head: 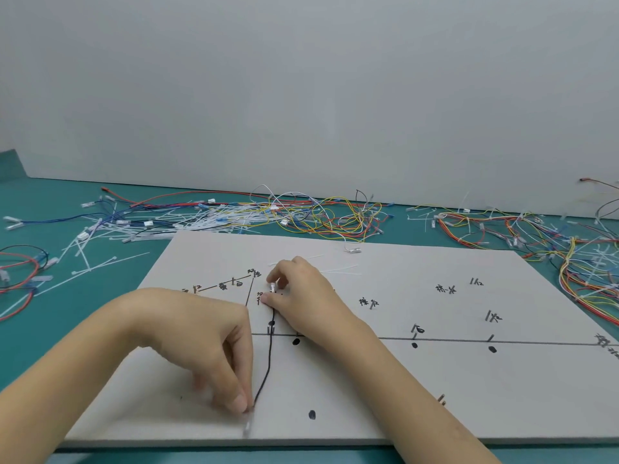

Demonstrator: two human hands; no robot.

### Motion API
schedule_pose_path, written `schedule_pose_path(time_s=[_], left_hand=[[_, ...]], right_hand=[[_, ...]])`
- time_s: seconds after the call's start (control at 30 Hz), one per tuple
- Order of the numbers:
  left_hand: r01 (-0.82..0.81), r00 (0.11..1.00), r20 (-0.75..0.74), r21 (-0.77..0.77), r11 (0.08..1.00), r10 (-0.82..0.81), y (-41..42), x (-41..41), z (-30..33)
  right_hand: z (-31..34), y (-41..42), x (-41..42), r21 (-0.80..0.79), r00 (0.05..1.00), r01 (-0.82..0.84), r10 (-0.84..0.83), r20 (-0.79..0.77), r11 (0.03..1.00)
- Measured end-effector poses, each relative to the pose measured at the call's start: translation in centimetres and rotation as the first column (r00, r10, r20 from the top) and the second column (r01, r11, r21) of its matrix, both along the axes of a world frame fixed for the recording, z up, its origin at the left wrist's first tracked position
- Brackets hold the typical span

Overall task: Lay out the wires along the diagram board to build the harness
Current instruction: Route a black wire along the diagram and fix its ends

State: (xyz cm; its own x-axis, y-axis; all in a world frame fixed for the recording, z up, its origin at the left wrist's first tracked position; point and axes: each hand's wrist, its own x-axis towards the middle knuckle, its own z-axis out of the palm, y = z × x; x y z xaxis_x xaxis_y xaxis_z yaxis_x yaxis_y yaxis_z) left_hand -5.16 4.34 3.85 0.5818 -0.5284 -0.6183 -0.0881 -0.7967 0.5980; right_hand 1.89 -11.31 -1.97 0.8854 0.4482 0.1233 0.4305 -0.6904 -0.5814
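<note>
Wire one going down on the board

Head view: hands are both on a single black wire (268, 366), which runs up the middle-left of the pale diagram board (435, 390) in the lower half of the frame. The left hand (201, 343), lower centre, pinches the wire's near end against the board with curled fingertips, just above a clear terminal (247, 428) that pokes out below them. The right hand (301, 296), just above it, pinches the far end, with a small white connector (273, 287) showing between finger and thumb, right beside the handwritten labels and the angled drawn line. The wire passes a pair of pins (270, 329) where it crosses the long horizontal line (469, 341).

This looks like the first wire being routed; no other wire lies on the diagram yet. The next move probably calls for seating each end at its marked spot, keeping the wire taut along the pins, then reaching for another from the coloured wire pile (301, 216) across the upper centre of the green table (40, 202). Loose white cable ties (100, 249) lie upper left.
</note>
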Motion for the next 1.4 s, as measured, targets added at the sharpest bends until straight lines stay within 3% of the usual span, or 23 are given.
schedule_pose_path(time_s=[0.2,0.43,0.5,0.57,0.63,0.7,0.97,1.27,1.4], left_hand=[[-0.015,1.000,-0.026,-0.154,0.988,0.011,1.1,1.2,-0.1],[-0.293,0.940,0.075,-0.325,0.899,0.333,3.7,2.8,0.0],[-0.418,0.851,0.160,-0.372,0.829,0.501,4.7,3.6,-0.3],[-0.512,0.701,0.337,-0.376,0.773,0.628,6.0,4.8,-1.1],[-0.588,0.519,0.525,-0.354,0.727,0.675,7.5,5.7,-2.1],[-0.633,0.402,0.592,-0.372,0.679,0.699,8.9,6.4,-2.9],[-0.791,0.192,0.707,-0.298,0.534,0.680,14.0,7.9,-5.6],[-0.794,0.209,0.676,-0.304,0.526,0.707,13.9,8.1,-7.7],[-0.769,0.264,0.737,-0.229,0.597,0.622,13.4,8.2,-7.7]], right_hand=[[-0.1,-0.1,-0.4,0.053,1.000,0.001,-0.003,0.029,0.999],[0.2,0.0,-0.5,0.019,0.999,0.001,-0.002,0.049,1.000],[0.3,-0.1,-0.7,0.006,0.998,0.000,-0.001,0.062,1.000],[0.4,-0.1,-0.8,-0.008,0.997,-0.001,0.002,0.075,1.000],[0.5,0.1,-0.9,-0.030,0.996,-0.001,0.004,0.086,1.000],[0.6,0.1,-0.9,-0.050,0.996,0.001,0.004,0.090,0.999],[1.0,-0.2,-0.8,-0.062,0.996,-0.040,0.045,0.079,0.997],[1.3,-0.5,-0.4,-0.097,0.990,-0.093,0.102,0.093,0.991],[1.3,-0.4,-0.1,-0.103,0.989,-0.107,0.117,0.092,0.989]])
